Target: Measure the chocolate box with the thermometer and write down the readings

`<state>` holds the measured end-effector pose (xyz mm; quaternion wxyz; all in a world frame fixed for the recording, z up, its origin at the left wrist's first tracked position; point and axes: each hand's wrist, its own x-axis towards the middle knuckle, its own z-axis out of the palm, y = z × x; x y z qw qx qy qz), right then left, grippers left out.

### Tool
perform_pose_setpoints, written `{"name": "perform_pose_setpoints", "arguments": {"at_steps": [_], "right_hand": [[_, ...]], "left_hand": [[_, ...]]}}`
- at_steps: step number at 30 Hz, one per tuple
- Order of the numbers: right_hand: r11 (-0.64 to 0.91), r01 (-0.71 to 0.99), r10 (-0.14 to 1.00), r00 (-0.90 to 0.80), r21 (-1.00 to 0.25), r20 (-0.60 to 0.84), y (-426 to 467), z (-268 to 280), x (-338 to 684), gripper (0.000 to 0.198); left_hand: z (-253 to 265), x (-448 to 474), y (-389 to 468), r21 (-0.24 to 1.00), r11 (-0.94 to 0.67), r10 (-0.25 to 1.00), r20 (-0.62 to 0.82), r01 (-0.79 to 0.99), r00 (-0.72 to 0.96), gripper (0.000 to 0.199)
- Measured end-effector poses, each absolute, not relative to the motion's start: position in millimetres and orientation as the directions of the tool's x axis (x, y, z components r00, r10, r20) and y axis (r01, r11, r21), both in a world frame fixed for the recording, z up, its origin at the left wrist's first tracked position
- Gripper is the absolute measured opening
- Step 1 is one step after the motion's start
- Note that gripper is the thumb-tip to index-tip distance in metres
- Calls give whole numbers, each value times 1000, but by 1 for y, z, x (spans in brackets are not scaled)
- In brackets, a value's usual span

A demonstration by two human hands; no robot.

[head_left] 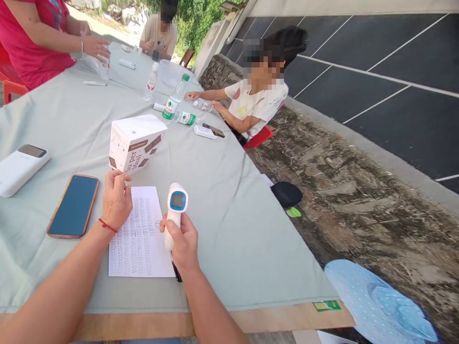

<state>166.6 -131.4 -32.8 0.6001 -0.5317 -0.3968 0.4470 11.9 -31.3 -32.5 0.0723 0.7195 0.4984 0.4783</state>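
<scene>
White plastic, the thermometer [174,210] stands upright in the right hand [183,243], fingers wrapped around its grip so the blue screen faces up, while the left hand [116,200], loosely curled, pins the handwritten sheet [141,243] flat at lower centre of the counter [233,215].

A smartphone [73,206] with an orange rim lies face up at the lower left of the frame on the pale green tablecloth [229,200]. At the left edge sits a white power bank [20,169]. A white carton [135,142] with brown print stands left of centre. Further up, clear water bottles [175,100] stand and lie together, with a second phone [213,130] just beside them. A seated child [258,98] in a spotted shirt reaches onto the table at upper centre. A person in pink [34,40] sits at the upper left, another at the far end. A black pouch [286,194] rests at the table's right edge.
</scene>
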Motion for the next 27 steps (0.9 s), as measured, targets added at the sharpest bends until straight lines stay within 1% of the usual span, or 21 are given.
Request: {"name": "perform_pose_setpoints", "arguments": {"at_steps": [3,6,8,10,12,15,18,20,23,27], "right_hand": [[31,-103,955,295,-994,-1,-131,-34,167,23],[34,-106,953,304,-994,0,-131,-35,168,22],[36,-106,954,299,-994,3,-131,-35,168,21],[35,-100,956,294,-994,4,-131,-34,169,21],[30,-89,957,289,-996,3,-131,-33,169,20],[26,-81,958,288,-996,2,-131,-31,171,21],[26,-91,954,299,-995,-3,-130,-32,172,21],[15,-107,951,309,-994,-19,-130,-33,174,22],[9,-129,950,312,-992,-32,-129,-35,174,22],[13,-140,952,306,-990,-31,-130,-35,174,21]], "left_hand": [[-35,12,-31,588,-526,779,624,614,69,17],[-36,12,-32,572,-529,782,616,627,98,17],[-37,11,-31,563,-507,805,580,653,124,17],[-38,11,-31,547,-468,843,511,694,167,19],[-40,11,-30,517,-424,878,437,744,197,27],[-44,11,-27,480,-380,905,370,791,210,45],[-48,11,-24,465,-326,922,350,823,168,60],[-49,11,-22,469,-282,928,356,837,113,65],[-47,11,-22,473,-279,918,387,836,88,64],[-38,14,-27,455,-306,900,424,836,99,54]]}}
